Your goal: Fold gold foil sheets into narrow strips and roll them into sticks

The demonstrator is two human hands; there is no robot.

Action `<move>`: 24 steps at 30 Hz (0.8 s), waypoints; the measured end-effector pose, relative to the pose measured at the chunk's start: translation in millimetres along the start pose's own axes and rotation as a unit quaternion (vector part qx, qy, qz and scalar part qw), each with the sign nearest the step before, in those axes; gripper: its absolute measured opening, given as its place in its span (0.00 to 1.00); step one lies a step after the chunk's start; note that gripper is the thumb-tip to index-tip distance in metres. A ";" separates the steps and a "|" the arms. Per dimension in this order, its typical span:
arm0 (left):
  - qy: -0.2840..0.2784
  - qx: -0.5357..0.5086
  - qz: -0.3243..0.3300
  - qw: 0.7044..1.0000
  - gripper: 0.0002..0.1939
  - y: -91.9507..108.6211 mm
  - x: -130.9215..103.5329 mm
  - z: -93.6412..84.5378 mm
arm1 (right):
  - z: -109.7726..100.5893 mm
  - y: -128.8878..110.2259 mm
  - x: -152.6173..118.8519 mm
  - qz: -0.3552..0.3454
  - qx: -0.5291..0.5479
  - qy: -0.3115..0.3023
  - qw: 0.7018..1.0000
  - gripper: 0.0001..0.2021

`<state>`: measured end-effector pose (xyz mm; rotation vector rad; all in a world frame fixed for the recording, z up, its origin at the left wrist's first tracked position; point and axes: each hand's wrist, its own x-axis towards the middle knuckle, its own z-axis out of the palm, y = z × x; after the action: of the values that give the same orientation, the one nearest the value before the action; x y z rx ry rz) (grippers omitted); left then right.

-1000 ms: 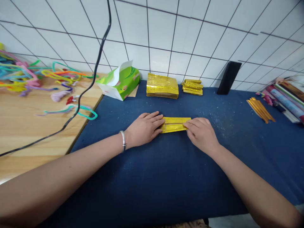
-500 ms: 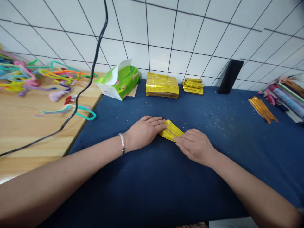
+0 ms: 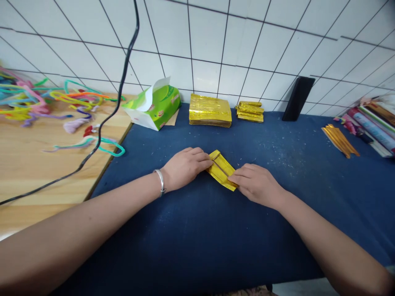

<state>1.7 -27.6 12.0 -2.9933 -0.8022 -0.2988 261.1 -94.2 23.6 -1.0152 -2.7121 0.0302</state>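
A folded sheet of gold foil paper [image 3: 222, 170] lies slantwise on the dark blue cloth, with a brown seam running along its middle. My left hand [image 3: 189, 166], with a silver bangle at the wrist, grips its upper left edge with closed fingers. At the lower right end, my right hand [image 3: 256, 184] pinches the paper, and its fingertips cover that corner. Behind, against the wall, sit a thick stack of gold foil paper [image 3: 210, 110] and a small pile of folded gold strips [image 3: 249, 112].
A green tissue pack [image 3: 157, 105] stands at the back left. Colourful pipe cleaners [image 3: 83, 98] lie on the wooden table [image 3: 40, 164], crossed by a black cable [image 3: 120, 88]. A black phone [image 3: 298, 98] leans on the wall; folded orange-gold strips [image 3: 340, 140] and books [image 3: 375, 127] are at right.
Both hands have shifted slightly apart on the foil paper. More of its surface and middle seam now shows, and its lower end sits a little lower.
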 end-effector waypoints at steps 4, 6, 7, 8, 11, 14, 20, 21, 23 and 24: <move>-0.009 -0.014 0.011 1.000 0.18 4.7 0.1 -0.8 | 6.9 -7.0 -0.5 -0.030 0.000 0.028 0.999 0.12; -0.008 -0.020 0.004 1.000 0.18 5.9 0.2 -0.3 | 9.5 -9.9 0.5 -0.032 0.006 0.035 0.999 0.12; -0.011 -0.023 0.001 1.000 0.18 5.8 0.2 0.2 | 10.3 -11.3 1.2 -0.032 0.011 0.036 0.999 0.12; -0.015 -0.024 0.000 1.000 0.19 5.0 0.1 0.9 | 10.7 -12.4 2.0 -0.033 0.015 0.036 0.999 0.12; -0.026 -0.028 -0.006 0.999 0.20 -0.8 0.2 3.8 | 9.6 -14.2 4.0 -0.034 0.025 0.028 0.999 0.11; -0.019 -0.036 -0.012 0.999 0.21 -9.0 1.0 7.0 | 8.4 -12.3 4.6 -0.027 0.026 0.027 0.999 0.11; -0.001 -0.049 0.017 0.999 0.20 -14.2 2.7 9.4 | 17.6 -9.2 6.8 -0.024 0.054 0.062 0.996 0.10; -0.002 -0.050 0.020 0.999 0.19 -12.5 2.7 8.7 | 19.3 -10.2 7.7 -0.025 0.058 0.064 0.996 0.10; -0.003 -0.053 0.016 0.998 0.19 -7.4 2.5 5.6 | 20.8 -12.8 9.4 -0.027 0.061 0.060 0.996 0.10; -0.004 -0.055 0.012 0.998 0.18 -4.4 2.3 3.3 | 20.6 -13.9 10.1 -0.029 0.061 0.056 0.996 0.10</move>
<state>2.0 -22.4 9.2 -3.1058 -0.7745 -0.3409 240.0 -96.8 7.3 -0.8754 -2.6016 0.1231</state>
